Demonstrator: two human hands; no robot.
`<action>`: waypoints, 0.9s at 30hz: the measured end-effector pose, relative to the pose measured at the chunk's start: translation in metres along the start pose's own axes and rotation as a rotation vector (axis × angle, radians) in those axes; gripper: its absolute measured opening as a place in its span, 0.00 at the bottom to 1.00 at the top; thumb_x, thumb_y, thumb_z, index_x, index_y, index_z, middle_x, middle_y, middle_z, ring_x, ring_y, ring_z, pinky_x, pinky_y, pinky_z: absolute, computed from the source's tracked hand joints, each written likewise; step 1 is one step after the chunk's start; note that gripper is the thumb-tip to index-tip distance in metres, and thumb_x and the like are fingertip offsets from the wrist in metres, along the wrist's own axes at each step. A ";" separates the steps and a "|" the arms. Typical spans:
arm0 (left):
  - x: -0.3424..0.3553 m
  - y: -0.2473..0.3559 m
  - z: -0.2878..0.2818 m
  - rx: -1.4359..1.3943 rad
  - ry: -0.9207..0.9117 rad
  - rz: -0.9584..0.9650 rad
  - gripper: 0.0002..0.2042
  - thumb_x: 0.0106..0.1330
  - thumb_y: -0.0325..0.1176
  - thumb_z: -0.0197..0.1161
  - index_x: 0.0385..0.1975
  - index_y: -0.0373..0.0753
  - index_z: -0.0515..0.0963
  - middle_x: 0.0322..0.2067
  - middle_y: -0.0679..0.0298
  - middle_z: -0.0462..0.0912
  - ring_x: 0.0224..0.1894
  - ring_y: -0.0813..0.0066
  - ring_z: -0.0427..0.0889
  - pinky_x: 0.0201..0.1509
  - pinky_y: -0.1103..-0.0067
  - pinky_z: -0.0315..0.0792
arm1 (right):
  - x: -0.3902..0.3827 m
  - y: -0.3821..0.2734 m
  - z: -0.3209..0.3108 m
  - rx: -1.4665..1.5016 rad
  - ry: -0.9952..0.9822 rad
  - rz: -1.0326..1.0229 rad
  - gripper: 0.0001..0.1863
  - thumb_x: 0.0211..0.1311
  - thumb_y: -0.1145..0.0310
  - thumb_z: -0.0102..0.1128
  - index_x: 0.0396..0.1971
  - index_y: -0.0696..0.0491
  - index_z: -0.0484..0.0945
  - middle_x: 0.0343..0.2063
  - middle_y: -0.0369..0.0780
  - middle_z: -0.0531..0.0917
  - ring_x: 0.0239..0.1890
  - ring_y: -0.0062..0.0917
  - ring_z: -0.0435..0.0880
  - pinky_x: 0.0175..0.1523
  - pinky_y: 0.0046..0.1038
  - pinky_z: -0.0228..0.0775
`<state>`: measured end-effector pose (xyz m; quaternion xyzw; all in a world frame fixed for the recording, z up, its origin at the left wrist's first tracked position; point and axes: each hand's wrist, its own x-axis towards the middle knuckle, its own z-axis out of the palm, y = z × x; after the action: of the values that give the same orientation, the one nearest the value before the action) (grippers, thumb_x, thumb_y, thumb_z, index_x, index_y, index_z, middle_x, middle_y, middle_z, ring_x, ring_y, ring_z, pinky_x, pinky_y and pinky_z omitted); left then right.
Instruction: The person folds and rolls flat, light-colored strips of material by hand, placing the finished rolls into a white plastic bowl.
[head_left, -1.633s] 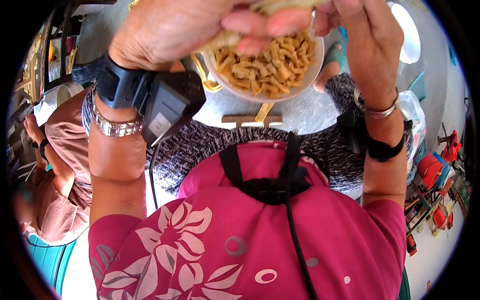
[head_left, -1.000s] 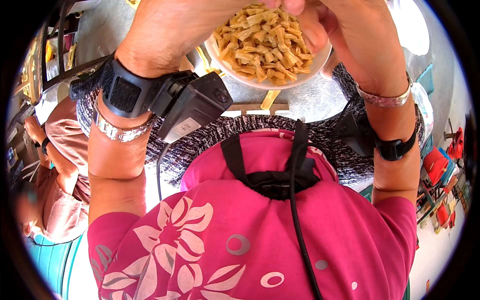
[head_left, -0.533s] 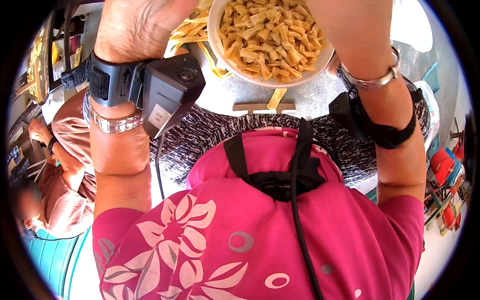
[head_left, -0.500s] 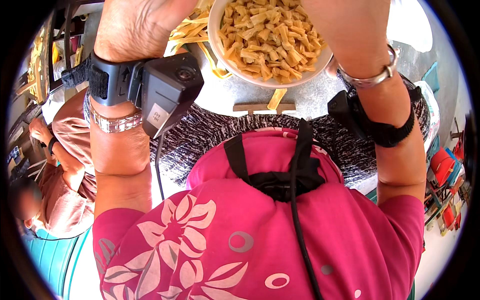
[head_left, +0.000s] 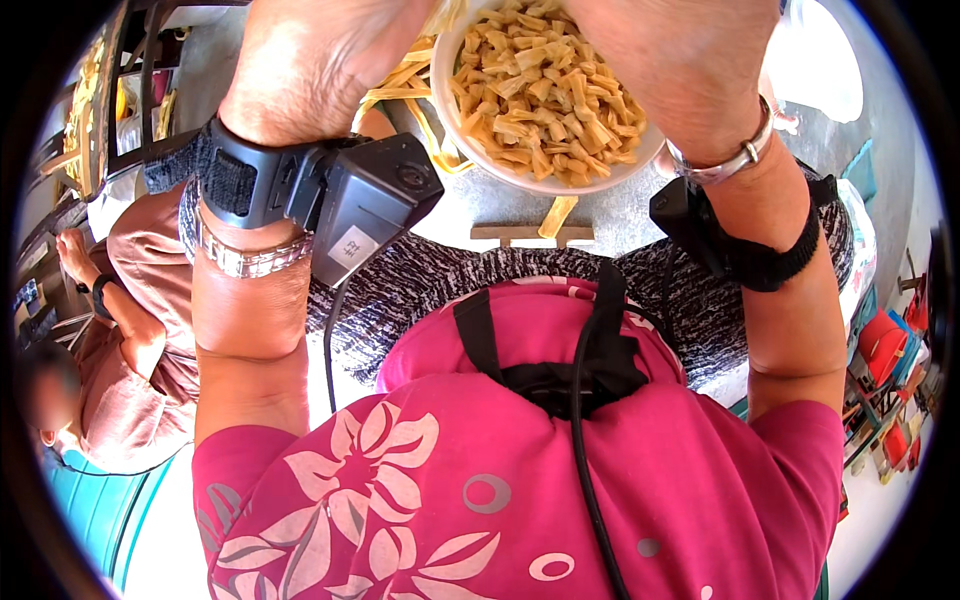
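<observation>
A round white bowl [head_left: 560, 187] is heaped with small yellow-tan knotted pieces [head_left: 545, 95], made of folded flat strips. To its upper left reaches my left hand [head_left: 330, 55], its back and wrist showing and its fingers cut off by the top edge. Over the bowl's right side is my right hand [head_left: 685, 60], with its fingers also beyond the picture. What either hand holds cannot be seen. Loose long yellow strips [head_left: 415, 80] lie left of the bowl, beside my left wrist. One short strip [head_left: 557, 214] rests against a small wooden bar [head_left: 490, 236] below the bowl.
Black devices are strapped to both wrists, the left one [head_left: 375, 205] bulky with a cable. A person in brown [head_left: 140, 400] sits at the left, near a teal round surface [head_left: 95, 510]. A dark rack [head_left: 125, 80] stands upper left. Red and blue items [head_left: 885, 345] crowd the right.
My left hand has moved right, toward the bowl. My right hand has shifted slightly left, so the two are closer together. The bowl sits slightly lower in the picture.
</observation>
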<state>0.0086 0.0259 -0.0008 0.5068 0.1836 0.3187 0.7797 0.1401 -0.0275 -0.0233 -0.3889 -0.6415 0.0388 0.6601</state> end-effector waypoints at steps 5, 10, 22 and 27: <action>-0.001 0.002 -0.004 -0.066 0.034 0.001 0.08 0.67 0.27 0.52 0.35 0.30 0.76 0.34 0.61 0.81 0.35 0.79 0.79 0.43 0.83 0.73 | 0.006 0.000 -0.004 -0.020 -0.077 0.139 0.06 0.46 0.82 0.57 0.25 0.56 0.73 0.15 0.34 0.73 0.17 0.14 0.71 0.23 0.16 0.63; -0.004 0.004 -0.014 -0.138 -0.065 -0.065 0.07 0.65 0.26 0.52 0.36 0.29 0.75 0.34 0.60 0.80 0.34 0.75 0.79 0.41 0.80 0.75 | 0.014 -0.014 -0.013 -0.029 -0.171 0.315 0.06 0.47 0.83 0.56 0.25 0.57 0.72 0.15 0.33 0.73 0.18 0.13 0.71 0.23 0.15 0.63; 0.003 -0.004 -0.012 0.070 0.171 -0.157 0.11 0.66 0.30 0.54 0.46 0.33 0.73 0.41 0.65 0.80 0.41 0.80 0.79 0.48 0.81 0.73 | 0.006 0.002 -0.011 -0.103 -0.208 0.554 0.08 0.50 0.79 0.58 0.32 0.56 0.74 0.25 0.38 0.77 0.27 0.28 0.79 0.31 0.25 0.72; -0.001 0.000 -0.009 0.054 0.210 -0.144 0.10 0.65 0.27 0.55 0.44 0.34 0.74 0.39 0.66 0.80 0.41 0.81 0.78 0.47 0.82 0.73 | 0.005 0.003 -0.006 -0.212 -0.180 0.336 0.07 0.52 0.80 0.57 0.32 0.57 0.73 0.26 0.41 0.76 0.26 0.27 0.79 0.30 0.24 0.71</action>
<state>0.0029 0.0311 -0.0049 0.4768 0.3085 0.3081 0.7633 0.1478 -0.0251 -0.0203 -0.5524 -0.6244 0.1153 0.5401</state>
